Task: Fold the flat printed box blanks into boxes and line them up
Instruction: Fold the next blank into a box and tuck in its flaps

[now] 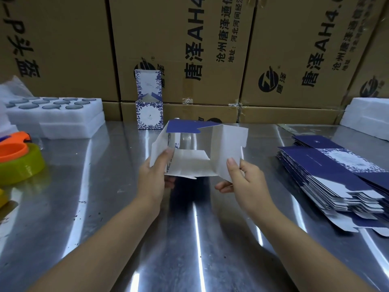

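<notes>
A half-opened box blank (223,144), white inside and dark blue outside, hangs over the middle of the steel table (105,207). My left hand (153,175) pinches its left wall, thumb on the inside. My right hand (244,182) pinches its right flap between thumb and fingers. One folded blue-and-white box (149,116) stands upright at the back with its lid flap raised. A stack of flat blue blanks (336,175) lies at the right.
Large brown cartons (189,49) form a wall along the table's back edge. White foam trays (54,116) sit at the back left, another foam block (368,119) at the back right. An orange and yellow-green tape dispenser (19,159) lies at the left edge.
</notes>
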